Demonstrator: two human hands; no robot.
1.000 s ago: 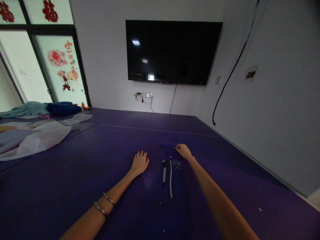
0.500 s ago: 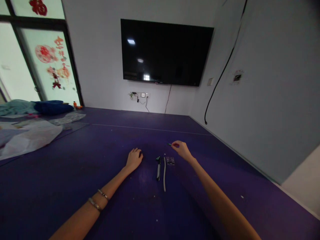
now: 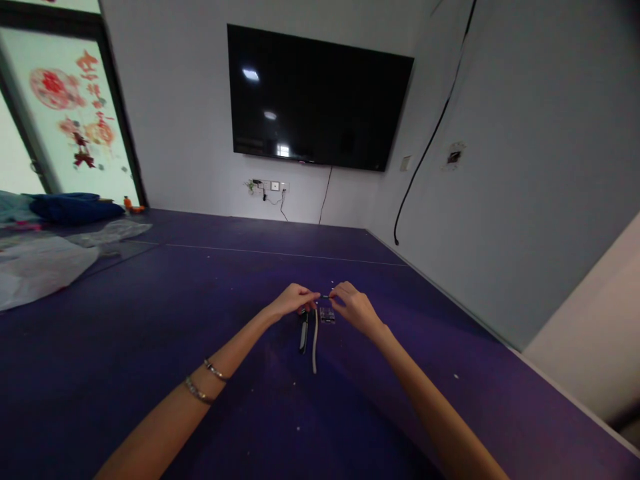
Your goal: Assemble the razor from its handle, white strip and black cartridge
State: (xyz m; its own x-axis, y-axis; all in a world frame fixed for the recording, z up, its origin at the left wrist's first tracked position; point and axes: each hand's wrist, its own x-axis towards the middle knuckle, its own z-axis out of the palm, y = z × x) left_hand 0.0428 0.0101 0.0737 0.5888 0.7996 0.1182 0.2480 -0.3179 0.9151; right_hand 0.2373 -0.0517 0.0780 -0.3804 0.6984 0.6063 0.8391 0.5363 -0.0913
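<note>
Nearest to me, the slim pale strip (image 3: 315, 341) and the razor-like tool (image 3: 303, 333) lie side by side, lengthwise, on the purple surface (image 3: 240, 413), presumably to stay apart yet within reach. Just beyond the strip's upper end sits a clear packet (image 3: 327, 315). Past these, the left hand (image 3: 296, 299) and right hand (image 3: 356, 308) pinch opposite ends of a small dark piece (image 3: 325, 297), fingertips only, a hold that would suit steadying something slight; it is too small from here to identify. Farthest, a television (image 3: 320, 97) hangs on the wall.
</note>
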